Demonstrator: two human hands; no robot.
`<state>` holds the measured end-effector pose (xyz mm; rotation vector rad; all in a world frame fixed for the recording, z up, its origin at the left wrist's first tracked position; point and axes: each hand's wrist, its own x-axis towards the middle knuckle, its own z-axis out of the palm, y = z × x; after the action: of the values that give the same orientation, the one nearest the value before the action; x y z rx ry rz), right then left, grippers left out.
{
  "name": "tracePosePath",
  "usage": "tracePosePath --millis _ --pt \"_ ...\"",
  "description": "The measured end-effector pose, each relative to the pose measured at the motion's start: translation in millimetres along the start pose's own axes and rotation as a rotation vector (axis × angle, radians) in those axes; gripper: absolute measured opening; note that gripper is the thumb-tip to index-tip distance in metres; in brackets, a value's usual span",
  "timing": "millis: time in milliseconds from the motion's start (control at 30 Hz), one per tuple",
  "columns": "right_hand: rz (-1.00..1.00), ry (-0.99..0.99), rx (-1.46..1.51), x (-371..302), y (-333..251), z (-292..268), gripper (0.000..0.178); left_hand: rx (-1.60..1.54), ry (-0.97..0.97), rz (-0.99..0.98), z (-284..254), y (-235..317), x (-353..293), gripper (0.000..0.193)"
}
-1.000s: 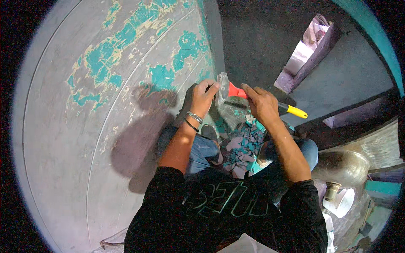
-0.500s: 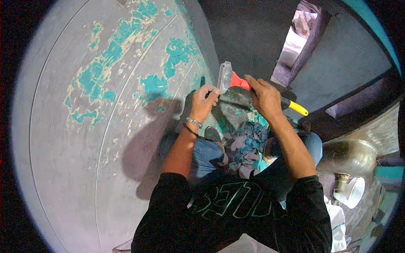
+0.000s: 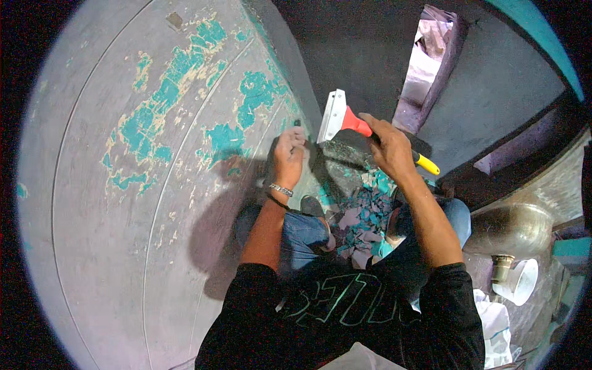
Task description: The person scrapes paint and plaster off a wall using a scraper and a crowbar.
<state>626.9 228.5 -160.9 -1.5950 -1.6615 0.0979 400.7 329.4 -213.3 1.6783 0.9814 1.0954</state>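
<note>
Right hand (image 3: pixel 393 148) is wrapped snug round the scraper (image 3: pixel 356 123), blade (image 3: pixel 333 116) sticking out near the left hand (image 3: pixel 288 155), which is loosely curled (can't tell if it's holding anything), so I'd keep that one well clear of the blade.

Scraper (image 3: pixel 356 123): mid-handle hidden under right hand (image 3: pixel 392 147) | Left hand (image 3: pixel 288 154): fingers blurred, contents indeterminable | Dark spot (image 3: pixel 297 123) at its fingertips: too small to identify | Paint flakes (image 3: pixel 364 216): many indistinct | White sack (image 3: pixel 494 330): partly behind black sleeve (image 3: pixel 447 308)
</note>
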Motion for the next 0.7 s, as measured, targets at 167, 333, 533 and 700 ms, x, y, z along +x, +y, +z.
tracePosePath --millis 167,333,533,700 --pt "-0.046 -0.069 0.001 -2 -3 -5 0.05 -0.122 0.072 -0.113 -6 14 0 0.025" --pt "-0.114 -0.159 -0.003 -4 -1 0 0.052 -0.185 0.03 -0.125 -8 17 -2 0.03" --pt "-0.17 -0.126 -0.011 -6 -2 9 0.052 -0.228 -0.002 -0.105 -6 4 -4 0.03" --pt "-0.143 -0.246 -0.118 -7 1 12 0.05 -0.367 -0.082 -0.146 -4 7 -4 0.03"
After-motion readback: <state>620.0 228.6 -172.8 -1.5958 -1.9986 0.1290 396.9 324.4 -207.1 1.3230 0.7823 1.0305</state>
